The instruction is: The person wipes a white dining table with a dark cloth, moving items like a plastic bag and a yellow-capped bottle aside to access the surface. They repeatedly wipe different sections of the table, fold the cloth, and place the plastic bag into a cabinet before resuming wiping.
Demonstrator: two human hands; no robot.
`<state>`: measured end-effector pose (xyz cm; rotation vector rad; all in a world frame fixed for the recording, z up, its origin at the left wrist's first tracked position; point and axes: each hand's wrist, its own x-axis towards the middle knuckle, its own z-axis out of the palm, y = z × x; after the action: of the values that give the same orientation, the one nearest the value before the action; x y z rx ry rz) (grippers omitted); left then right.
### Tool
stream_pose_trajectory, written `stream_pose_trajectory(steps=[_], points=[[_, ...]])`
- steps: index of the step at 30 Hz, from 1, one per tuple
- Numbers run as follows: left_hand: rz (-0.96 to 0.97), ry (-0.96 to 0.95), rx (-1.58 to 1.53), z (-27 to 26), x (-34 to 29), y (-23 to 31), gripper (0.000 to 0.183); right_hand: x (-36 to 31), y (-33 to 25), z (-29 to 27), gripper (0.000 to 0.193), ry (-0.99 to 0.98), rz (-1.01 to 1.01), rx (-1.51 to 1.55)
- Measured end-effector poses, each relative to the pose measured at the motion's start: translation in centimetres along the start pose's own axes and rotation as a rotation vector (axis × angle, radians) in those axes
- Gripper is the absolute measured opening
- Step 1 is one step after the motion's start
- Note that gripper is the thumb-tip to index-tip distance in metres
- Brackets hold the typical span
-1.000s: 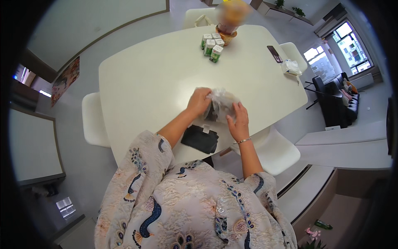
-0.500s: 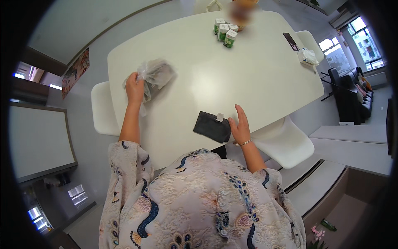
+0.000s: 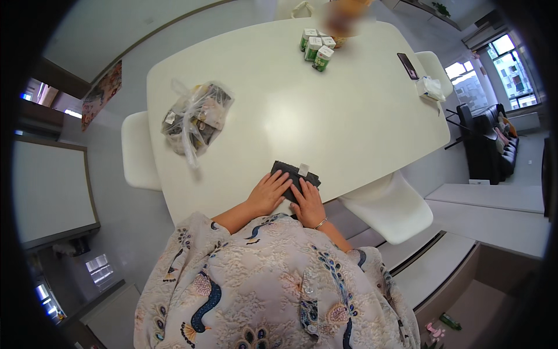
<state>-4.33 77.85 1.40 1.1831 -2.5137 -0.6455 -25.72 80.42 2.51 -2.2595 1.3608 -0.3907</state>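
A folded dark grey cloth (image 3: 281, 167) with a small white tag lies by the near edge of the white table (image 3: 244, 134). My left hand (image 3: 269, 192) rests flat on the cloth's left part, fingers stretched out. On its right part lies my right hand (image 3: 308, 199), also flat, with a bracelet at the wrist. Both palms cover much of the cloth. To the left, apart from both hands, sits a knotted clear plastic bag (image 3: 197, 119) with dark and yellowish bundles inside.
Several green-and-white bottles (image 3: 317, 49) stand together at the far side, beside a blurred orange-brown shape (image 3: 344, 17). A phone (image 3: 408, 66) and a tissue pack (image 3: 430, 88) lie at the far right. White chairs (image 3: 388, 209) flank the table.
My left hand has let go of the plastic bag and come right onto the cloth. The bag now rests on the table. My right hand has moved left onto the cloth.
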Motion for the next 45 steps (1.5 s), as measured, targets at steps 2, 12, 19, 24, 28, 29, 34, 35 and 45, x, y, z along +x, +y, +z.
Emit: stream_pose_trajectory(steps=[2,12,19,24,28,29,34,35,45], points=[[-0.054,-0.09,0.101,0.2,0.2,0.2,0.062,-0.4,1.1,0.8,0.068,-0.063,0.006,-0.083],[-0.227,-0.121,0.232,-2.6,9.7,-5.3,0.064,11.7,7.7,-1.2,0.06,-0.104,0.018,-0.151],[-0.384,-0.1,0.171,-3.3,5.4,-3.7,0.066,11.9,4.8,-0.2,0.06,-0.114,-0.08,-0.217],[-0.489,0.0,0.176,-2.9,1.5,-3.1,0.067,12.5,2.7,0.5,0.06,-0.257,-0.178,-0.174],[-0.568,0.122,0.181,-3.2,4.9,-6.4,0.064,18.0,3.3,-0.2,0.059,-0.272,-0.202,-0.205],[-0.565,0.151,0.176,-3.4,6.1,-7.6,0.062,19.7,3.7,-0.3,0.059,-0.269,-0.192,-0.207],[-0.545,0.18,0.218,-4.9,12.9,-12.8,0.06,26.7,6.9,-1.8,0.059,-0.259,-0.159,-0.252],[-0.537,0.165,0.22,-5.2,14.4,-13.5,0.06,27.6,7.8,-2.2,0.059,-0.249,-0.139,-0.254],[-0.622,-0.063,0.126,-5.5,24.7,-14.2,0.055,31.3,16.1,-7.1,0.055,-0.313,-0.103,-0.275]])
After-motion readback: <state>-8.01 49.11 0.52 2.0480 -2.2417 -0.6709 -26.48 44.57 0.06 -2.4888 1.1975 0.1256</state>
